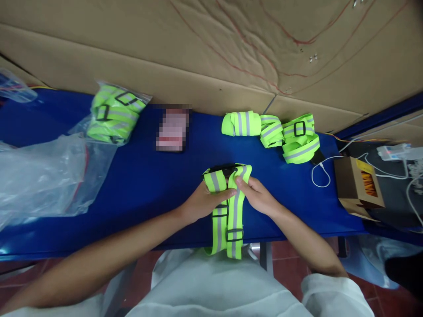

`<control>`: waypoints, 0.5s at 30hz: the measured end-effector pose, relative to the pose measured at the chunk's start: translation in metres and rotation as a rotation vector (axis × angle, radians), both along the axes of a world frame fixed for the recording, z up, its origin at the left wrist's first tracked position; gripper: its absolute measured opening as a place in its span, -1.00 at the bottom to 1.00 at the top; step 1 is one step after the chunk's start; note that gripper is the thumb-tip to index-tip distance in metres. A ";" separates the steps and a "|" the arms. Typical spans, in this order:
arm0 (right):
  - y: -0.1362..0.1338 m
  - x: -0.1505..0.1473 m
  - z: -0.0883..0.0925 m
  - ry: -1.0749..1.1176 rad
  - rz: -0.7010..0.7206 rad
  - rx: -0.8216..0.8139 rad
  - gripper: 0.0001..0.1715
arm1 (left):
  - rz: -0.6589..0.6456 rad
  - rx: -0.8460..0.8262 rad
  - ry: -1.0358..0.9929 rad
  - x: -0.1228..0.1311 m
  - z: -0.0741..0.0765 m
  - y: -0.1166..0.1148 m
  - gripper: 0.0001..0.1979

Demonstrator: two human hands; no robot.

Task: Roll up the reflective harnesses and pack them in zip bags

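Near the front edge of the blue table, both my hands grip a neon-yellow reflective strap (235, 207) with grey stripes and black slider buckles. My left hand (205, 200) is closed on its left band, thumb laid across the front. Around the right band, my right hand (256, 193) pinches with thumb and fingers. Two lengths of the strap hang side by side toward my lap, each with a black buckle. A dark part shows at the top of the strap, between the hands; its kind is unclear.
Rolled reflective straps (241, 123) lie along the cardboard wall (145, 75). At left are a bagged bundle of straps (114, 114) and clear plastic bags (42, 176). A blurred-out phone-like object (173, 130) lies mid-table (142, 176). A cardboard box (357, 185) and white cables (325, 174) are at right.
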State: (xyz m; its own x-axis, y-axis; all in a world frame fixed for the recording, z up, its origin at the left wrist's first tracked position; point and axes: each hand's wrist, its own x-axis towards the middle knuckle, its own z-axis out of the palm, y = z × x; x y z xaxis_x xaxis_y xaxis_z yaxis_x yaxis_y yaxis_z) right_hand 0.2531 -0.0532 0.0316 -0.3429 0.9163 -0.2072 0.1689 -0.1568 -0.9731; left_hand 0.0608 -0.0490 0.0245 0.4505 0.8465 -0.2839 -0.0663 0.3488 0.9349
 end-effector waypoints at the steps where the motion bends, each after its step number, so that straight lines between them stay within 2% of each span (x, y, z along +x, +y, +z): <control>1: 0.002 0.004 0.005 -0.070 0.001 0.079 -0.50 | -0.014 0.009 0.006 -0.001 0.001 0.000 -0.46; 2: 0.004 0.009 0.009 -0.124 -0.019 0.161 -0.49 | -0.032 0.016 0.015 -0.002 0.002 0.001 -0.46; 4: 0.007 0.017 0.018 -0.173 -0.080 0.299 -0.32 | -0.091 0.018 0.033 -0.003 0.003 0.000 -0.46; 6: 0.009 0.024 0.025 -0.180 -0.063 0.360 -0.23 | -0.188 -0.010 0.049 -0.004 0.003 -0.002 -0.50; 8: 0.010 0.027 0.030 -0.230 0.061 0.347 -0.38 | -0.271 -0.051 0.051 -0.004 0.002 -0.003 -0.58; 11: 0.009 0.025 0.032 -0.340 0.204 0.289 -0.63 | -0.301 -0.070 0.028 -0.004 0.000 -0.003 -0.61; 13: 0.007 0.023 0.031 -0.360 0.166 0.254 -0.65 | -0.307 -0.083 0.013 -0.005 0.001 -0.001 -0.61; 15: 0.007 0.020 0.029 -0.316 0.082 0.189 -0.59 | -0.327 -0.135 0.006 -0.007 0.003 0.000 -0.63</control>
State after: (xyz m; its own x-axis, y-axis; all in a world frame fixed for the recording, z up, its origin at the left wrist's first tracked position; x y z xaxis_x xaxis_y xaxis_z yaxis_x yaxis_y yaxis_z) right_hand 0.2731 -0.0464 0.0610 -0.3632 0.9205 -0.1441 0.4704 0.0477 -0.8812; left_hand 0.0540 -0.0486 0.0276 0.6898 0.6119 -0.3870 0.0746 0.4715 0.8787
